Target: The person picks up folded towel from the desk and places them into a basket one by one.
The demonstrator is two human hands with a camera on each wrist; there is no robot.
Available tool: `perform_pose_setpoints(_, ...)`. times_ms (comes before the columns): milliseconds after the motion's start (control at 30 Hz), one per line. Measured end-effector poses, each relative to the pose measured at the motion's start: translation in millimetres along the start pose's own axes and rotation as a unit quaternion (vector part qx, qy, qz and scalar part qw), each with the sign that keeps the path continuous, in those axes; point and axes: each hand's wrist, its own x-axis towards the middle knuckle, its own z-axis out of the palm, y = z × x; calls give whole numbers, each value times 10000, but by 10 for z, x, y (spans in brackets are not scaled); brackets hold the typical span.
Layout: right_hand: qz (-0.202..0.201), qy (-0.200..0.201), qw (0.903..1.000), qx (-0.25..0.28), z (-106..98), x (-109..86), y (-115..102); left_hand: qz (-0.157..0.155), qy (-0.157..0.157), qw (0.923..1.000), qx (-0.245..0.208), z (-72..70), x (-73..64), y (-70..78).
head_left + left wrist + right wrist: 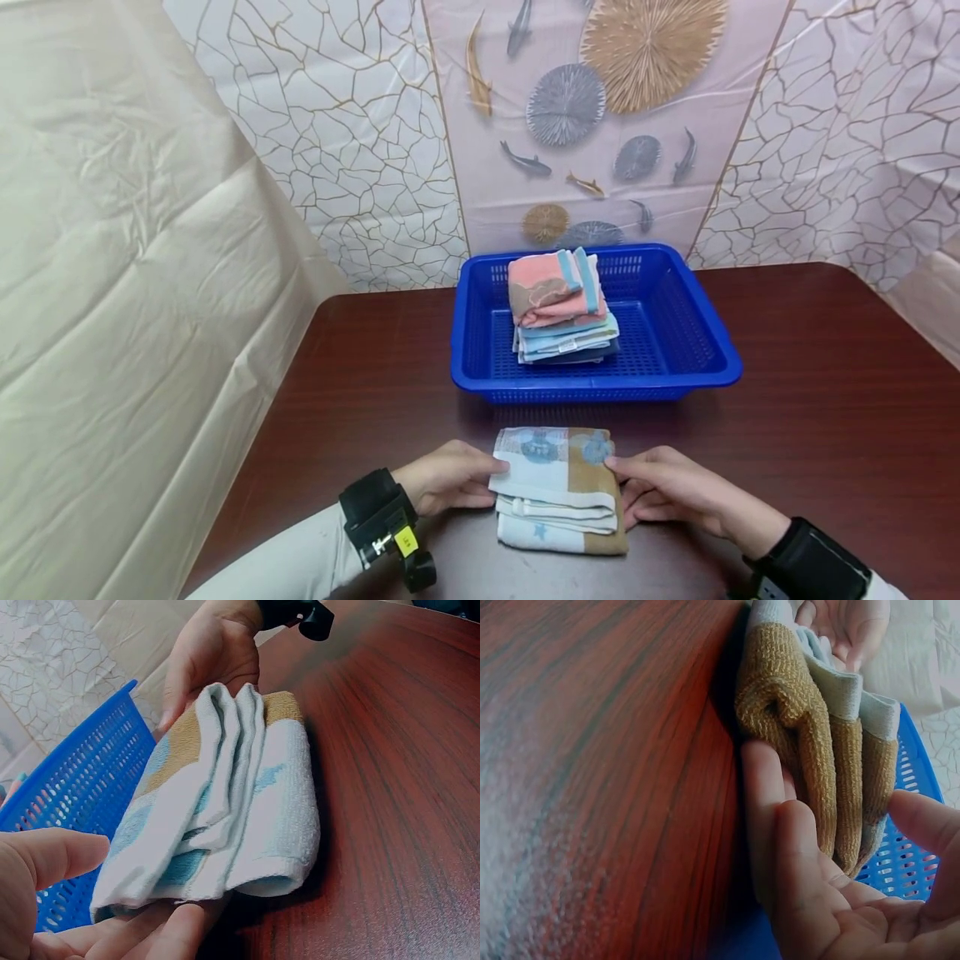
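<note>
A folded towel [540, 492], white and tan with blue figures, lies on the table in front of the blue basket. My left hand [453, 477] grips its left side, the thumb over the top layer and the fingers under the edge. At the opposite side my right hand [667, 492] holds the tan edge between thumb and fingers. In the left wrist view the towel's stacked white folds [217, 787] face the camera. Tan layers [840, 772] show in the right wrist view, with the right fingers [799, 832] curled against the lower ones.
Behind the towel stands a blue plastic basket [596, 383] with perforated walls. A stack of folded towels [562, 308], pink on top of light blue and dark ones, sits in its left half. The brown table [375, 358] meets patterned cloth [375, 167] at the back.
</note>
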Motion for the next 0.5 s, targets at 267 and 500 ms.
perform_pose_setpoints(267,-39,30,9996,-275,22,20,-21,50,-72,10000,-34,74,64,-44)
perform_pose_setpoints(500,-365,-133,9988,-287,72,27,-9,72,-380,9991,-198,127,92,-45)
